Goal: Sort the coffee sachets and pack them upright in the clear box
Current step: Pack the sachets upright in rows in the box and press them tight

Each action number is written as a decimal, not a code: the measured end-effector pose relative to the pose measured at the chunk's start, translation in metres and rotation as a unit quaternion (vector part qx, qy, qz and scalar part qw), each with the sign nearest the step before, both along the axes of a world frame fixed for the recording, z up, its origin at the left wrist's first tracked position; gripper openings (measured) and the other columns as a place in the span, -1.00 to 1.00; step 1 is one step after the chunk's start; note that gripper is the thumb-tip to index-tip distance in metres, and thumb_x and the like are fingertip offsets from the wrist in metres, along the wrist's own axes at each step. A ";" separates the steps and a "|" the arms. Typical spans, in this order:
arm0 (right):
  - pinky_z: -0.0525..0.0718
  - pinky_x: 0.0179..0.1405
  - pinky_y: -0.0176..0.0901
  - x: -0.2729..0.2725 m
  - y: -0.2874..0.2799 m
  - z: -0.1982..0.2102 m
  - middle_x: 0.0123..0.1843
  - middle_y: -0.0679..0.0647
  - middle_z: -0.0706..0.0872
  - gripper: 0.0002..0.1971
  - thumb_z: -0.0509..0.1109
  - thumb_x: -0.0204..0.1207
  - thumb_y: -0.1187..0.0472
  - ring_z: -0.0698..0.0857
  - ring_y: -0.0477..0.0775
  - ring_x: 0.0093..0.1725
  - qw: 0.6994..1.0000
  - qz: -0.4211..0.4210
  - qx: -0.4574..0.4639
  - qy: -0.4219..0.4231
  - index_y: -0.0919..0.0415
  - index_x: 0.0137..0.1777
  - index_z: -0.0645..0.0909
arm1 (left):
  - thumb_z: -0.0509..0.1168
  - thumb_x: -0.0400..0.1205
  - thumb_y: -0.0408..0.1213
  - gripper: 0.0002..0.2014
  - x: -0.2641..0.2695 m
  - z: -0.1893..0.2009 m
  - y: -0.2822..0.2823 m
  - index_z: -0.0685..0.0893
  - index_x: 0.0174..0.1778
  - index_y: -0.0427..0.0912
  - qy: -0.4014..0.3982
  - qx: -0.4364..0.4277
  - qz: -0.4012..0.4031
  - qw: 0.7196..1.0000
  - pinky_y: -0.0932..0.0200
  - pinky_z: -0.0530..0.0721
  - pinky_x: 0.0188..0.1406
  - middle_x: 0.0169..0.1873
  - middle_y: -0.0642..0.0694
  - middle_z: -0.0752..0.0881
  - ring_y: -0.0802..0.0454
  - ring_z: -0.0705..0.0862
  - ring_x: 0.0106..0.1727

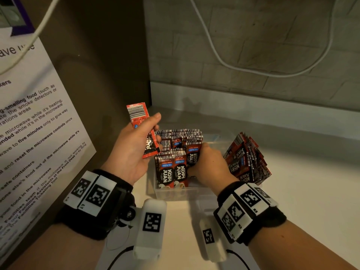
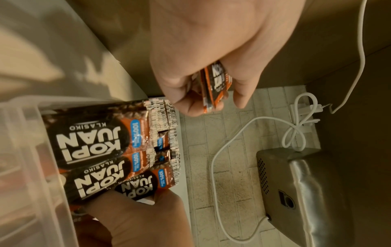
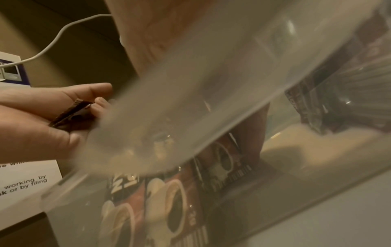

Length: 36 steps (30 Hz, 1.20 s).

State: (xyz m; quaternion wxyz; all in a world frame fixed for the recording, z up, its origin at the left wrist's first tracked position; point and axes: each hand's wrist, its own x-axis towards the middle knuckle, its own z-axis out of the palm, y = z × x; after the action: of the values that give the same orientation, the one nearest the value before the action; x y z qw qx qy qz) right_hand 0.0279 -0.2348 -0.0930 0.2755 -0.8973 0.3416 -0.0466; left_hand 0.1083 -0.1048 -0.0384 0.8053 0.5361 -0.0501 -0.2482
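The clear box [image 1: 175, 193] stands on the white counter, with red and black Kopi Juan sachets [image 1: 171, 170] upright in rows at its left end. My left hand [image 1: 153, 133] is raised over the box's left edge and pinches a couple of red sachets [image 1: 139, 115], barcode side up. In the left wrist view these held sachets [image 2: 213, 86] show edge-on between thumb and fingers. My right hand [image 1: 196, 164] reaches down into the box and grips the right-hand row of sachets [image 1: 193, 154]; its fingertips are hidden. A loose fanned bundle of sachets [image 1: 247, 158] leans at the box's right end.
A microwave with a printed notice [image 1: 39, 123] stands close on the left. White cables [image 1: 253, 69] hang on the brick-pattern wall behind. In the left wrist view a metal appliance [image 2: 306, 192] sits high on the wall. The counter [image 1: 302, 191] stretches out to the right of the box.
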 end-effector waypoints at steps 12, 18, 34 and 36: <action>0.61 0.02 -0.09 -0.004 -0.002 0.004 0.14 0.11 0.68 -0.46 0.60 0.29 0.20 0.66 0.17 0.16 1.000 0.001 0.010 0.017 0.22 0.23 0.46 | 0.42 0.58 -0.24 -0.88 0.000 0.000 -0.001 0.59 -0.20 -0.06 0.008 0.014 -0.012 1.000 0.25 0.57 -0.44 -0.38 0.03 0.63 0.18 0.56 -0.48; 0.69 0.03 -0.05 -0.009 -0.006 0.010 0.16 0.11 0.68 -0.44 0.60 0.28 0.21 0.69 0.16 0.10 0.999 -0.001 0.025 0.028 0.19 0.26 0.46 | 0.31 0.64 -0.19 -0.88 0.000 0.000 -0.001 0.62 -0.19 -0.11 0.027 0.004 -0.012 1.000 0.24 0.54 -0.41 -0.40 0.01 0.65 0.16 0.56 -0.48; 0.67 -0.19 -0.11 -0.022 -0.004 0.036 -0.10 0.04 0.69 -0.54 0.47 0.46 0.02 0.68 0.02 -0.18 0.994 -0.049 -0.010 -0.093 0.23 0.26 0.48 | 0.31 0.66 -0.23 -0.87 -0.009 0.001 -0.003 0.69 0.07 -0.15 0.026 0.009 -0.054 0.998 0.27 0.64 -0.58 -0.40 -0.02 0.78 0.12 0.77 -0.44; 0.63 -0.25 -0.21 -0.021 -0.001 0.044 -0.18 -0.04 0.68 -0.65 0.42 0.50 0.06 0.65 -0.09 -0.22 0.977 -0.057 -0.007 -0.207 0.21 0.21 0.56 | 0.33 0.65 -0.23 -0.88 -0.012 0.001 -0.004 0.69 0.08 -0.11 0.014 0.010 -0.075 0.997 0.21 0.69 -0.49 -0.32 -0.03 0.82 0.07 0.81 -0.32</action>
State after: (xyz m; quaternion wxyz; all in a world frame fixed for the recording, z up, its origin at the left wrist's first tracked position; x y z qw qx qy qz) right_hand 0.0067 -0.2361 -0.0493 0.3311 -0.8491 0.3272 -0.2496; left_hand 0.0968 -0.1087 -0.0376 0.7795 0.5355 -0.0766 -0.3158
